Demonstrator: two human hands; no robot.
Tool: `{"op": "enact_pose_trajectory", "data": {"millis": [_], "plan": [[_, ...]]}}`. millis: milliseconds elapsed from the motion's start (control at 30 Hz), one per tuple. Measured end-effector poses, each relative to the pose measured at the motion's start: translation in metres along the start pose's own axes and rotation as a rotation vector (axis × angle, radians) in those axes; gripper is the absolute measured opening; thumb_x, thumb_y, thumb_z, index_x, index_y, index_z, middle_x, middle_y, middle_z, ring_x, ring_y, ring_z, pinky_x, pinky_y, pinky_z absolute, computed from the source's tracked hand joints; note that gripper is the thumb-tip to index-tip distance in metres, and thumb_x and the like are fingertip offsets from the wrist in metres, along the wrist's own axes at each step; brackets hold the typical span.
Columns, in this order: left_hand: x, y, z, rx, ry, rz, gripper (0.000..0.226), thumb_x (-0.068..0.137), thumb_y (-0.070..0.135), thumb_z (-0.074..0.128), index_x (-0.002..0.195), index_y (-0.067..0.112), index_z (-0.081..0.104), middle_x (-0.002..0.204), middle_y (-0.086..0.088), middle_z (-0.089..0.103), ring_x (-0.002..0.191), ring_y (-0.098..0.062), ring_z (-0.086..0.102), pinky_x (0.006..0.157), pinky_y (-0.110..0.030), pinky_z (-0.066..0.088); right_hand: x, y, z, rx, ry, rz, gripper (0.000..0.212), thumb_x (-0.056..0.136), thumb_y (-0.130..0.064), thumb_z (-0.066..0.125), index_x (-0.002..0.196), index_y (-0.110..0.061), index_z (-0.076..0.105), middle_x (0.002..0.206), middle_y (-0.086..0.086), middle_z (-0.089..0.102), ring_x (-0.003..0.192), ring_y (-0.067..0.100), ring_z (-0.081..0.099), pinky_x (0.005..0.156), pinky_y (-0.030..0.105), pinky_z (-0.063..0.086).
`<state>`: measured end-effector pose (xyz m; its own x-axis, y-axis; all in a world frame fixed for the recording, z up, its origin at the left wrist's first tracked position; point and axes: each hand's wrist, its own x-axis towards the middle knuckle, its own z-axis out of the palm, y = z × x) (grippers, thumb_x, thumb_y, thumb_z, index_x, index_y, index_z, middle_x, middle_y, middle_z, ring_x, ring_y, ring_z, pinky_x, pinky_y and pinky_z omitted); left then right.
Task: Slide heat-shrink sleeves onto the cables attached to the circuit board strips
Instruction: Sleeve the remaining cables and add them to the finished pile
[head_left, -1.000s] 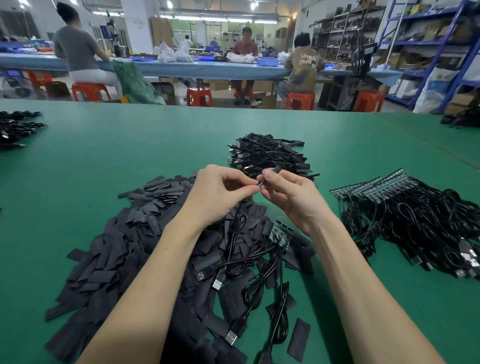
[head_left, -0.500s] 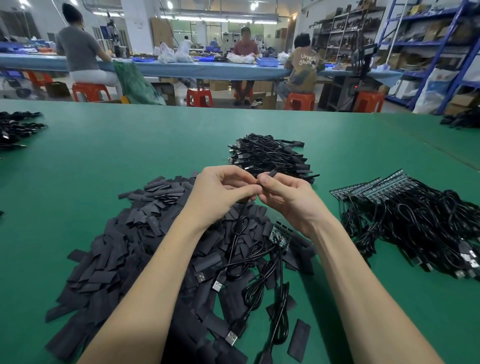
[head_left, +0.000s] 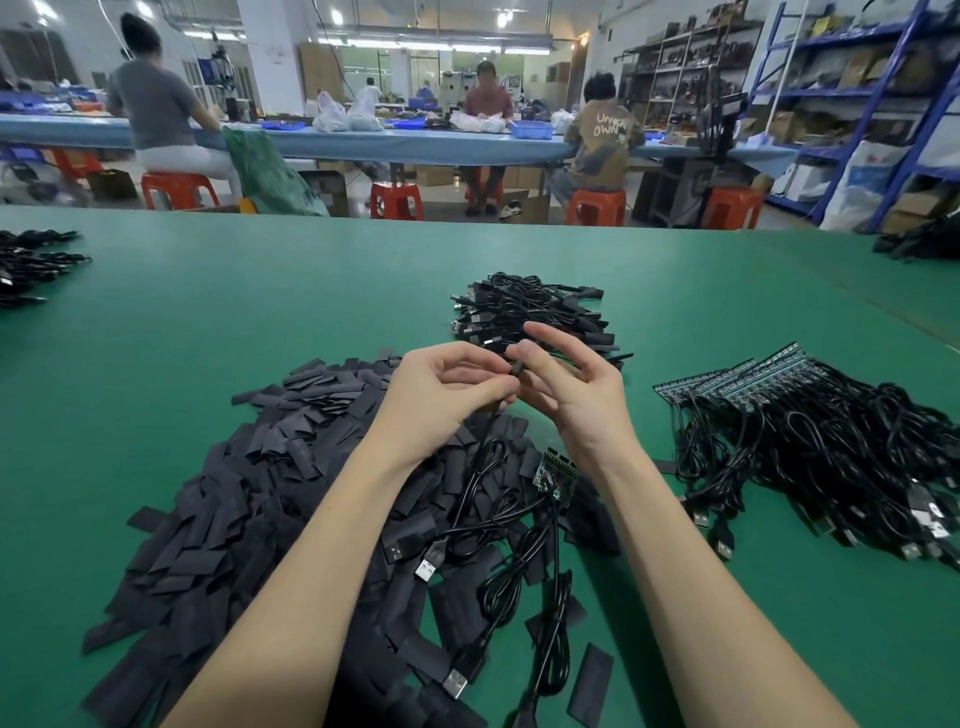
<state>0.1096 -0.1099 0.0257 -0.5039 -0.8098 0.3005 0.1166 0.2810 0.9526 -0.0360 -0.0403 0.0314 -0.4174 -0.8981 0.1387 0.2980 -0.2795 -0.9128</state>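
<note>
Both hands are up over the middle of the green tabletop (head_left: 156, 332), meeting just above the big heap of flat black heat-shrink sleeves (head_left: 249, 499). The left hand (head_left: 447, 395) has its fingers curled in, thumb and fingertips pinching a thin black cable (head_left: 485, 441) that drops from the pinch down onto the heap. The right hand (head_left: 566, 395) sits right against it, thumb tip touching a small dark piece at the pinch point, while its other fingers fan out loose and fairly straight; whether that thumb and forefinger truly grip the piece cannot be told from here, nor whether the piece is a sleeve or the cable's end. Below the right wrist a small green circuit board strip (head_left: 555, 475) lies on the sleeves, its black cables looping toward the near edge, with silver USB plugs (head_left: 427, 570) showing among them. Behind the hands, toward the far edge, sits a tangled pile of black cables (head_left: 524, 306). Off toward the right edge, a fanned row of board strips (head_left: 737, 376) trails a thick mass of black leads (head_left: 841, 467) with more plugs. At the left edge another dark cable bundle (head_left: 31, 260) lies well apart. Beyond the table, people sit on red stools (head_left: 179, 189) at a long blue bench (head_left: 363, 143), with blue shelving (head_left: 883, 88) at the right.
</note>
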Motion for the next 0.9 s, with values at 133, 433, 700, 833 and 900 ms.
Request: {"op": "enact_pose_trajectory", "data": {"millis": [133,433,700,833,900], "plan": [[0.000,-0.001,0.003,0.015,0.024,-0.013,0.015,0.079,0.007,0.085,0.091,0.009,0.077,0.082,-0.012,0.078,0.075,-0.020,0.077,0.077,-0.024,0.059,0.000,0.001,0.003,0.038,0.032,0.015,0.019,0.087,-0.006,0.075,0.105,-0.015,0.075,0.101,0.020,0.074,0.080,0.019,0.063,0.073,0.026,0.059],[-0.001,-0.001,0.006,-0.043,0.051,-0.062,0.012,0.077,0.008,0.086,0.086,0.011,0.078,0.079,-0.016,0.077,0.074,-0.022,0.076,0.074,-0.028,0.062,0.002,0.003,0.001,0.038,-0.007,0.037,0.019,0.087,-0.010,0.075,0.105,-0.017,0.075,0.099,0.010,0.076,0.085,0.021,0.065,0.072,0.028,0.059],[0.003,0.008,0.006,0.091,0.013,-0.061,0.020,0.079,0.014,0.086,0.094,0.017,0.073,0.087,-0.002,0.077,0.081,-0.009,0.073,0.077,-0.019,0.056,0.006,-0.001,0.002,0.020,0.035,-0.025,0.015,0.086,-0.006,0.077,0.097,-0.015,0.077,0.092,0.012,0.075,0.080,0.021,0.067,0.073,0.027,0.059],[0.003,0.020,-0.003,0.414,-0.217,-0.235,0.043,0.073,0.032,0.091,0.106,0.029,0.063,0.102,0.004,0.071,0.085,-0.004,0.072,0.080,-0.021,0.055,0.006,-0.006,0.006,0.119,0.111,-0.028,0.015,0.087,-0.004,0.075,0.100,-0.012,0.074,0.085,0.008,0.075,0.071,0.016,0.069,0.069,0.023,0.058],[0.000,0.024,-0.007,0.522,-0.309,-0.309,0.039,0.075,0.027,0.090,0.103,0.026,0.062,0.094,0.005,0.072,0.072,-0.006,0.069,0.077,-0.029,0.056,0.007,-0.010,0.004,0.208,0.140,-0.017,0.020,0.087,-0.004,0.075,0.105,-0.011,0.072,0.086,0.008,0.075,0.072,0.016,0.070,0.071,0.023,0.059]]}}
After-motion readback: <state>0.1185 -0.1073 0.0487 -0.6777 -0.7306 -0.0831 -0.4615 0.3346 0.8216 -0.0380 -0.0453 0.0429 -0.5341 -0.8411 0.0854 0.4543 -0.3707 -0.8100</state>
